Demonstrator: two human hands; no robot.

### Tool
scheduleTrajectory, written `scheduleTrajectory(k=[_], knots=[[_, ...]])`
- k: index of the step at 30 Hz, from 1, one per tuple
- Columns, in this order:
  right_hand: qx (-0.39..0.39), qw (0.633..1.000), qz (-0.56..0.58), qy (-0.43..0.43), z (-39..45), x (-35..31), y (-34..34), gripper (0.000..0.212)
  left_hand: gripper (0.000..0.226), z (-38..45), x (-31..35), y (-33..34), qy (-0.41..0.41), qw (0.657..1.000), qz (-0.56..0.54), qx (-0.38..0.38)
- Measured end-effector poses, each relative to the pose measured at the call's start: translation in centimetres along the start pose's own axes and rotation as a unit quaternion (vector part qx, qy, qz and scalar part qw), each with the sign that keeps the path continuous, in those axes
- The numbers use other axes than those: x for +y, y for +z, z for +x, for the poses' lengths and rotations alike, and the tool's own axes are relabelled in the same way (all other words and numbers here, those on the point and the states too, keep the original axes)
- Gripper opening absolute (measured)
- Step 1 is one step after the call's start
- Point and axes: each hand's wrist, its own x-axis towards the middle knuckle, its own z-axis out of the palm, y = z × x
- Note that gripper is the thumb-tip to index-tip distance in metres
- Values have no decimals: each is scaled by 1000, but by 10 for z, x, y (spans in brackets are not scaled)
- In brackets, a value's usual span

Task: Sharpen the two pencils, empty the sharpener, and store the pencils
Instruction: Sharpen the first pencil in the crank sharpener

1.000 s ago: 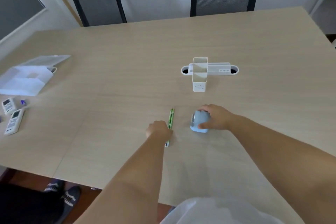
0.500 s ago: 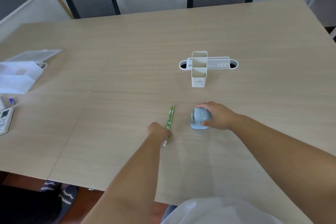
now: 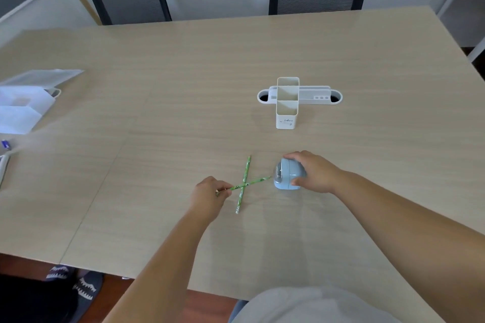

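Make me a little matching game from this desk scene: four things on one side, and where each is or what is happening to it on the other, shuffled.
Things:
1. held pencil
2. other pencil
3. blue sharpener
4. white pencil holder

States:
A. stands upright, beyond the hands
B. lies on the table, crossed by the other one
C. in the grip of the right hand
D. pinched by the left hand, tip pointing at the sharpener

Pairs: 1-D, 2-B, 3-C, 4-A

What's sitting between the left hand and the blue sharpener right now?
In the head view, two green pencils: the held pencil spans from the left hand toward the sharpener, crossing over the second pencil lying on the table.
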Motion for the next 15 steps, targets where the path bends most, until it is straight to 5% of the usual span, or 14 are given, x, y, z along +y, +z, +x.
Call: scheduleTrajectory(k=[15], knots=[[-1, 1000, 11, 12, -3, -4, 0, 69, 15, 28, 2, -10, 64, 997, -35, -34]])
